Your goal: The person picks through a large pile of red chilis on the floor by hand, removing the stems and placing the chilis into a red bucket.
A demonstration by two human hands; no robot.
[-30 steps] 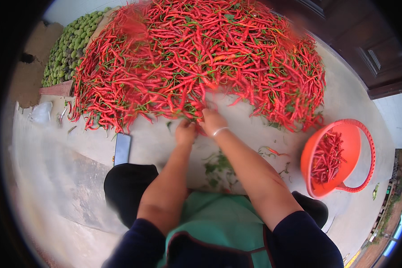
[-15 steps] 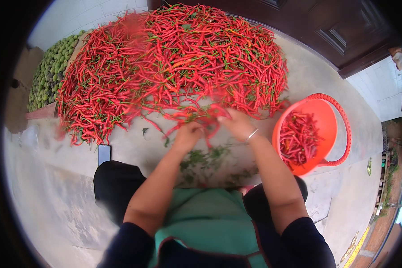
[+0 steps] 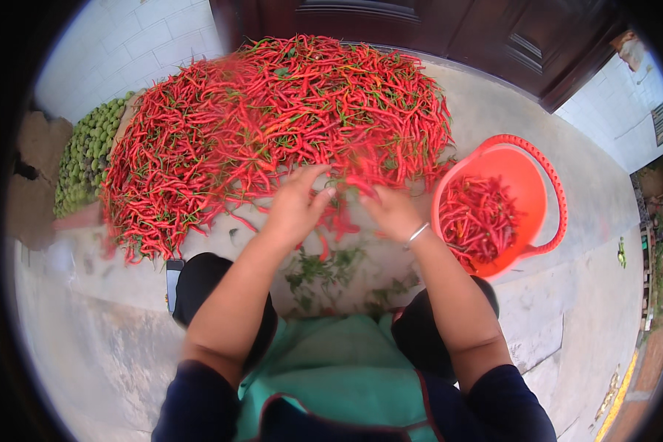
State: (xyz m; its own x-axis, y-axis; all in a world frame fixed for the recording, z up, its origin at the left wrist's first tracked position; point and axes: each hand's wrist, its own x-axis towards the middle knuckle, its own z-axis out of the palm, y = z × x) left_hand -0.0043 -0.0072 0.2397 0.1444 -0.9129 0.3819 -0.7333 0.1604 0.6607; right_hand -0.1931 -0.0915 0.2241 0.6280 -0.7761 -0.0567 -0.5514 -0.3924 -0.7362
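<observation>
My left hand [image 3: 296,206] is held over the floor at the near edge of a big heap of red chili peppers [image 3: 346,96]. Its thumb and fingers are spread, with nothing seen between them. Just to its right, my right hand [image 3: 393,214], with a silver bangle at the wrist, grips a red chili pepper [image 3: 359,184] that points toward the left hand. This pepper is blurred, so I cannot tell whether there is more than one. Below the hands, green leaves and stems [image 3: 320,274] lie scattered on the floor with a few loose red peppers.
To the right stands a red-orange basket [image 3: 532,199] with a looped handle, partly filled with red peppers. Small green fruits [image 3: 88,158] are piled at the far left. A phone [image 3: 173,283] lies by my left knee. Behind the heap is a dark door [image 3: 449,33].
My left hand has opened from a pinch and come away from the peppers. The right hand still grips, and fewer peppers show between the hands. The whole view has shifted slightly.
</observation>
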